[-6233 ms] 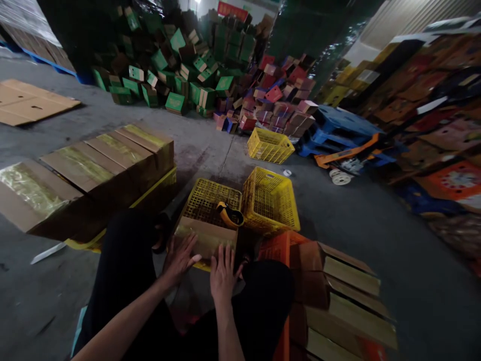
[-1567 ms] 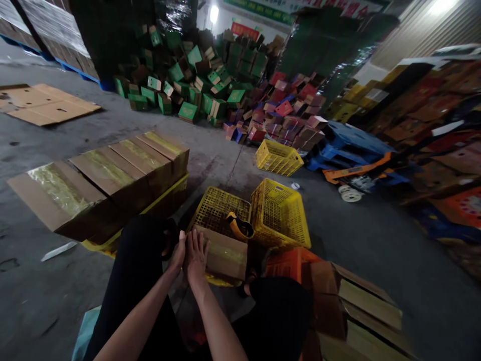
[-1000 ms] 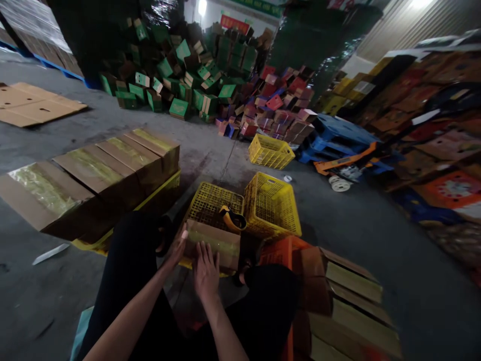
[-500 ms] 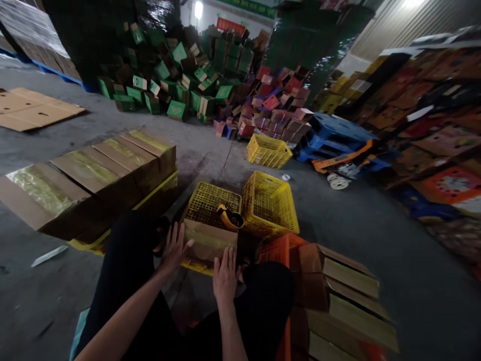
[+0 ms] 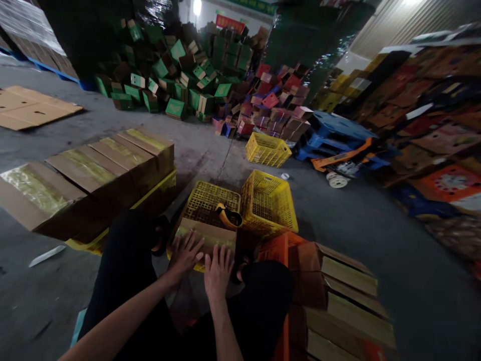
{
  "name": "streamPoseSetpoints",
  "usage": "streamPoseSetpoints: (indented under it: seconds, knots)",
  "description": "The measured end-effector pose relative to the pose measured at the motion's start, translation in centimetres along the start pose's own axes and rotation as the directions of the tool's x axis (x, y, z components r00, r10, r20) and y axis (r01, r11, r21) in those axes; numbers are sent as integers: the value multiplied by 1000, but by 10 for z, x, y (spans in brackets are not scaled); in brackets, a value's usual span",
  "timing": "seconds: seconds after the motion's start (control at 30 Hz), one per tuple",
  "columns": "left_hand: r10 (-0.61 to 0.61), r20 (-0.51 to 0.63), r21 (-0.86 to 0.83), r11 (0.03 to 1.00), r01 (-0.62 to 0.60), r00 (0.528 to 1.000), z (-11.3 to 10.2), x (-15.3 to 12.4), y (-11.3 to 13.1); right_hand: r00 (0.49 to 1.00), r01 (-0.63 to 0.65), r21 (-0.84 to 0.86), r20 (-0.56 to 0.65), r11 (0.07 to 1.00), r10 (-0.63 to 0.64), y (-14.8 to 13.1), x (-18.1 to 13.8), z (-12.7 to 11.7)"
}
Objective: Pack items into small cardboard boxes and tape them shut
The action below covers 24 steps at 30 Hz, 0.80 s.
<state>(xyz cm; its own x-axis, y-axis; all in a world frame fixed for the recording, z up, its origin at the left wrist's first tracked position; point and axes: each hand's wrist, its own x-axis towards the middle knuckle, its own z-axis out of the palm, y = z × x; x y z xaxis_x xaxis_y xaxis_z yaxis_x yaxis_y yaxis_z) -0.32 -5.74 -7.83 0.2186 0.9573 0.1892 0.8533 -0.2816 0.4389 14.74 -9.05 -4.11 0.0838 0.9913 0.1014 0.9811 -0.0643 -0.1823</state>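
A brown cardboard box [image 5: 208, 231], with shiny tape along its top, rests on an upturned yellow plastic crate [image 5: 201, 198] between my knees. My left hand [image 5: 186, 253] lies on the left part of the box top, fingers spread. Close beside it, my right hand [image 5: 218, 268] reaches over the near edge with its fingers stretched flat on the top. Just beyond the box, an orange-and-black tape dispenser [image 5: 228, 216] sits on the crate.
Taped cardboard boxes [image 5: 90, 165] fill a yellow crate at my left. More boxes [image 5: 356, 308] stand in an orange crate [image 5: 276, 248] at my right. An open yellow crate [image 5: 268, 200], another yellow crate [image 5: 267, 149], blue pallets [image 5: 334, 133] and heaped green boxes [image 5: 176, 108] lie ahead.
My left hand has slid right, from the box's left edge onto its taped top. My right hand has shifted slightly left, bringing the two hands closer together.
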Motion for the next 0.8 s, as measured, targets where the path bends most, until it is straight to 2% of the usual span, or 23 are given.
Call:
streamPoseSetpoints:
  seconds: [0.2, 0.33, 0.57, 0.67, 0.8]
  knots:
    - [-26, 61, -155, 987, 35, 998, -8, 1, -7, 994, 80, 73, 74, 994, -85, -28, 1, -3]
    - [-43, 124, -212, 975, 69, 991, -11, 3, -9, 984, 127, 109, 108, 986, -139, -34, -2, -2]
    - [70, 123, -152, 987, -51, 990, -26, 1, -12, 984, 141, 104, 99, 985, -151, -23, -5, -14]
    - [52, 91, -115, 992, -42, 994, -29, 1, -13, 990, 94, 70, 101, 993, -101, -16, -3, -18]
    - [-28, 17, -106, 994, 30, 999, -30, 0, -17, 994, 37, 28, 107, 999, -40, -3, 0, -20]
